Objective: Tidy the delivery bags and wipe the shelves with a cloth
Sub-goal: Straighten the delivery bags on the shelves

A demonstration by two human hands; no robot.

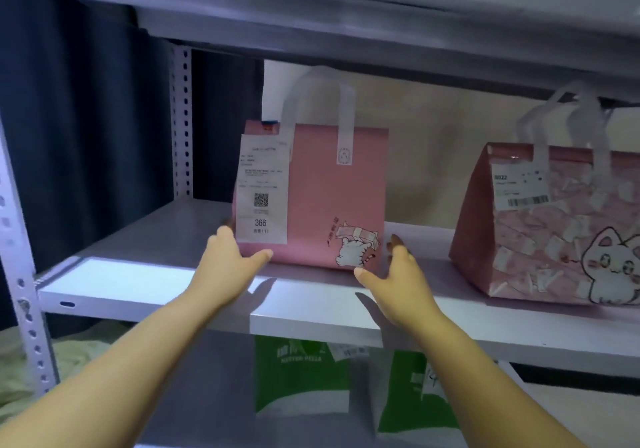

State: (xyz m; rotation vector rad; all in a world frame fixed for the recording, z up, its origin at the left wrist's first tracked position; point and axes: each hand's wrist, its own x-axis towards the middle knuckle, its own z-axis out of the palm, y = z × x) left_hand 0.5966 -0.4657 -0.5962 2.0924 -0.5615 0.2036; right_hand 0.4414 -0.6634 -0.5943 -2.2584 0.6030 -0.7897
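Observation:
A plain pink delivery bag (322, 191) with white handles, a long receipt numbered 366 and a small cat drawing stands upright on the middle grey shelf (145, 281). My left hand (228, 257) cups its lower left corner, fingers round the side and thumb on the front. My right hand (394, 274) is at the lower right corner with fingers spread, thumb at the bag's bottom edge and a small gap at the side. A second pink bag (554, 233) with a large cat print stands to the right. No cloth is in view.
Green and white bags (301, 375) sit on the shelf below. The upper shelf (346, 32) hangs low over the bag handles. A perforated metal upright (183, 118) and a dark curtain (86, 136) are at the left. A pale cloth-like heap (20, 364) lies at the lower left.

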